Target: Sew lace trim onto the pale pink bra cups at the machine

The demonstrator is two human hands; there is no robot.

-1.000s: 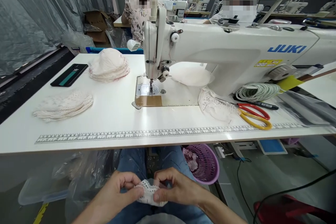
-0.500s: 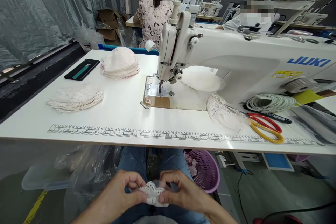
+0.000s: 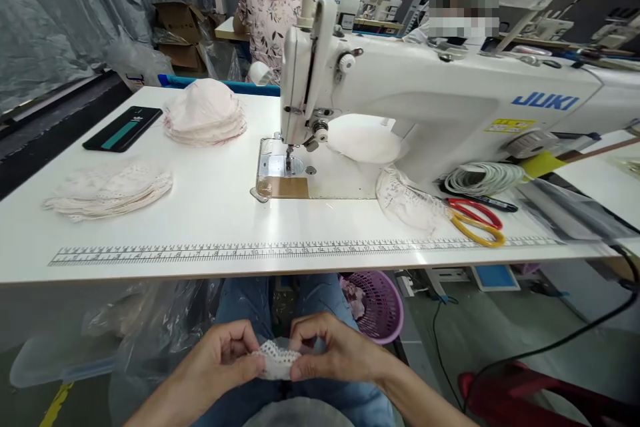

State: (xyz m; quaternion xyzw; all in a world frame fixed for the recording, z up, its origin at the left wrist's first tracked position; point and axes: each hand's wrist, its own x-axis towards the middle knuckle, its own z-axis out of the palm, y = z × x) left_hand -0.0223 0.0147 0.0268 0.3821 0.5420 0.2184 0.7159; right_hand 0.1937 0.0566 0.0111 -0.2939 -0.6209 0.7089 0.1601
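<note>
Both hands are pinching a small lace piece (image 3: 276, 359) over the lap, below the counter (image 3: 215, 213): left hand (image 3: 220, 363) gripping one end, right hand (image 3: 333, 355) the other, keeping it stretched flat between the fingertips.

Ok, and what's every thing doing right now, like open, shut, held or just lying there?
Lace piece, bunched, pinched between both hands.
Left hand, shut on it.
Right hand, shut on it.
Sewing machine, nothing under its needle.
Lace stack, lying flat on the table.
Cup stack, nested, domes up.
Phone, lying flat.
Purple basket, holds scraps.
</note>
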